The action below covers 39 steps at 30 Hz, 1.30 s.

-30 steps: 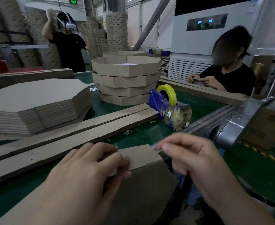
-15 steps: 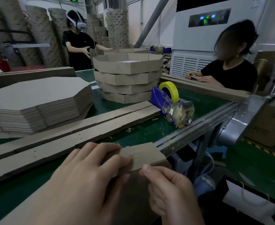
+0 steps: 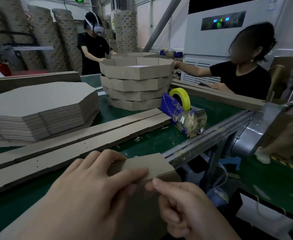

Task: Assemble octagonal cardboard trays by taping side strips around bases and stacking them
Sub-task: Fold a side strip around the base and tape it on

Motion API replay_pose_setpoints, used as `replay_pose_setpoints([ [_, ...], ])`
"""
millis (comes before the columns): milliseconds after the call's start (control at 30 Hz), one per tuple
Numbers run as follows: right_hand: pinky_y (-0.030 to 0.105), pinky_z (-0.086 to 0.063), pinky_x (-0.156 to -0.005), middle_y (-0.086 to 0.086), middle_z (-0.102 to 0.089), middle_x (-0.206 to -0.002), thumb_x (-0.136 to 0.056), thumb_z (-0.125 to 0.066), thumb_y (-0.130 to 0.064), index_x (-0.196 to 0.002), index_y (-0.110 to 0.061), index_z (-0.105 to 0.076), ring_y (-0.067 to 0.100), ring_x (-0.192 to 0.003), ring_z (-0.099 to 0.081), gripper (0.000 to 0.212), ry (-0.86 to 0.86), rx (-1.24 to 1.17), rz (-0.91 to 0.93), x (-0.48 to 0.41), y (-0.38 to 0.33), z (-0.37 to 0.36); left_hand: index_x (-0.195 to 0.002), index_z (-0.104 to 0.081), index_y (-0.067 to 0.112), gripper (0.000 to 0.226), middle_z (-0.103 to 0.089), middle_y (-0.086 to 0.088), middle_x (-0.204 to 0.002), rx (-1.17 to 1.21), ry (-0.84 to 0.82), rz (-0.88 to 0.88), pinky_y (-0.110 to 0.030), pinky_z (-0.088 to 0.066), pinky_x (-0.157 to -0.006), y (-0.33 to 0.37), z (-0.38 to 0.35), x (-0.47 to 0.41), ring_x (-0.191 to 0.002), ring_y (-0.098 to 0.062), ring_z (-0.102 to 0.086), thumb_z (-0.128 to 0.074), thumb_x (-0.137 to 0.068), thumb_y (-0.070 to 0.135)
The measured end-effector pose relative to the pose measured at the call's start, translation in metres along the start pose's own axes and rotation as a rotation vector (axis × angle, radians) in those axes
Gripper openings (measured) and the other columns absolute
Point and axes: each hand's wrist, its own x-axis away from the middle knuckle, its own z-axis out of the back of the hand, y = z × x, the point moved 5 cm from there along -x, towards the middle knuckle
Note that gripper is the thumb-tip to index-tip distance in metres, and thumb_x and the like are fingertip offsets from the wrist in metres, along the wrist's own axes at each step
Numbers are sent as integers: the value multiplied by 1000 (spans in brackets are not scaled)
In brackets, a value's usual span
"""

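Our left hand (image 3: 90,187) lies flat, fingers straight, pressing the side strip (image 3: 149,163) at the near edge of the green worktop (image 3: 159,139). Our right hand (image 3: 190,210) has curled fingers, thumb tip touching cardboard just below the strip; we cannot tell if it grips anything. Finished trays (image 3: 137,84) sit stacked behind the tape dispenser (image 3: 182,110).

packaging factory | conveyor belt (image 3: 159,141) | stacked cardboard sheets (image 3: 38,108) | tape dispenser (image 3: 180,108)

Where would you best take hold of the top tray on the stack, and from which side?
Likely pinch two opposite side walls of the top tray, coming down from above: it is open-topped, and its base sits hidden in the tray below.
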Motion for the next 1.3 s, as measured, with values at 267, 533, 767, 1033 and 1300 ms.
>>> replay_pose_setpoints([
  [267,14,-15,-35,0,-41,-44,-71,-55,-42,-77,-25,-79,8,-35,-15,30,-321,-148,-231,-4,5,4,-59,-61,32,21,-61,8,-67,-46,142,181,-29,-37,-53,18,-3,-14,-55,-21,-60,-72,-72,44],
  [533,13,-18,-32,2,-47,-45,-79,-46,-34,-111,-16,-73,4,-30,-24,46,-509,-298,-312,-6,7,14,-58,-60,35,32,-62,13,-73,10,159,203,-25,-33,-52,14,-5,-13,-60,-17,-61,-42,-74,57],
  [767,16,-14,-34,6,-58,-52,-72,-53,-35,-112,3,-69,6,-30,-27,58,-400,-211,-363,-16,28,24,-58,-62,36,32,-65,12,-77,8,191,224,-27,-37,-54,11,-5,-10,-62,-20,-63,-43,-73,57],
  [1033,20,-16,-36,-1,-37,-39,-73,-62,-41,-73,-8,-73,9,-32,-26,35,-287,-112,-28,-3,-6,26,-66,-64,35,30,-66,6,-83,-77,106,140,-32,-44,-52,6,-9,-5,-68,-22,-65,-42,-73,55],
  [1300,15,-27,-37,1,-47,-47,-81,-62,-44,-76,-16,-73,4,-35,-32,30,-58,329,488,-3,-68,-2,-85,-71,37,35,-66,3,-85,-109,66,148,-33,-50,-50,-9,-2,13,-66,-22,-66,-62,-58,58],
])
